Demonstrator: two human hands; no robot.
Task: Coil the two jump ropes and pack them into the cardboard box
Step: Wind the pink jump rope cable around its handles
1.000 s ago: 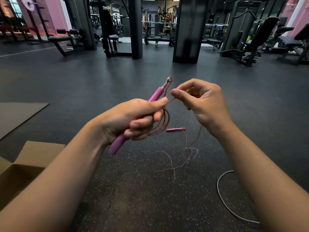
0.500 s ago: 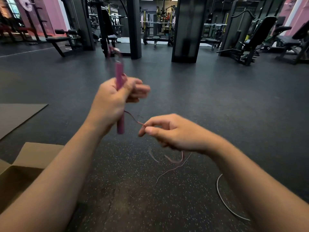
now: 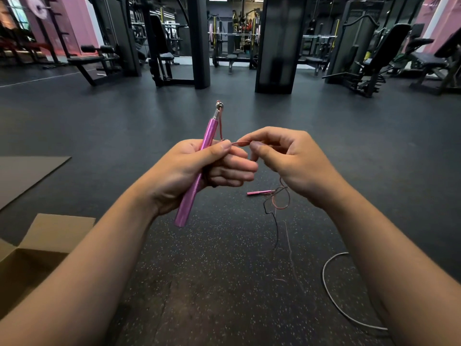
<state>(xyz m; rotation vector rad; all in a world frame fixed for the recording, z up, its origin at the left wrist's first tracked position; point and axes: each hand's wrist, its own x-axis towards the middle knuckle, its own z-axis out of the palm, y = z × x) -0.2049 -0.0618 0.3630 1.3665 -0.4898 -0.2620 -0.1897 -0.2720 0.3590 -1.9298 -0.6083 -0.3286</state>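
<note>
The left hand [image 3: 199, 171] was clenched around the pink handle [image 3: 197, 171]. Just beside it, the right hand [image 3: 287, 161] pinched the thin rope [image 3: 240, 143], winding it. Next, another loop probably needed pulling from the floor [image 3: 224, 270]; the cardboard box [image 3: 47, 236] waited well off.

Cardboard box [image 3: 37, 248] left of handle [image 3: 199, 171], floor [image 3: 224, 283] beneath.

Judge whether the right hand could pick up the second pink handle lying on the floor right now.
Probably not yet: the right hand is pinching the cord, though nothing blocks the second pink handle just beneath it.
</note>
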